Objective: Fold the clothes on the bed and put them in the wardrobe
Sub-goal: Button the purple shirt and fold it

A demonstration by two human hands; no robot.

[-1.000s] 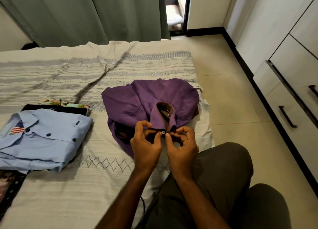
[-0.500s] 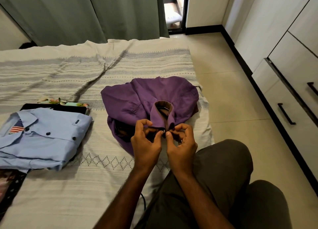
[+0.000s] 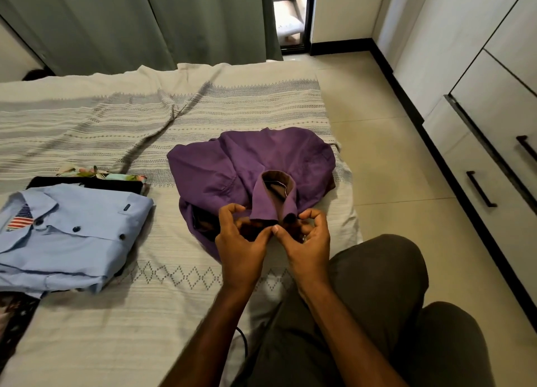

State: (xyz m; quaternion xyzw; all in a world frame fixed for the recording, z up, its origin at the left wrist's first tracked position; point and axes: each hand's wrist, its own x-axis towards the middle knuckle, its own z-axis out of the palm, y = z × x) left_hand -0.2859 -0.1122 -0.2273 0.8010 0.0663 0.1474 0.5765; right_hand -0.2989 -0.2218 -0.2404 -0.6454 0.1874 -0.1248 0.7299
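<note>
A purple shirt (image 3: 250,165) with a brown-lined collar lies bunched near the right edge of the bed (image 3: 145,314). My left hand (image 3: 241,241) and my right hand (image 3: 308,241) meet at the shirt's front just below the collar, each pinching the fabric between thumb and fingers, thumbs touching. A folded light blue shirt (image 3: 66,235) with a flag patch rests on the bed's left side. The white wardrobe (image 3: 499,119) with black handles stands along the right wall, its doors closed.
Under and behind the blue shirt lie a black garment (image 3: 87,181) and a floral one (image 3: 98,173). A dark patterned cloth (image 3: 11,322) shows at the left edge. Green curtains (image 3: 130,23) hang behind the bed. Tiled floor (image 3: 386,168) runs between bed and wardrobe. My knees fill the lower right.
The white button seen between my thumbs a second ago is hidden now. Both hands stay at the shirt's front below the collar, pressed closer together.
</note>
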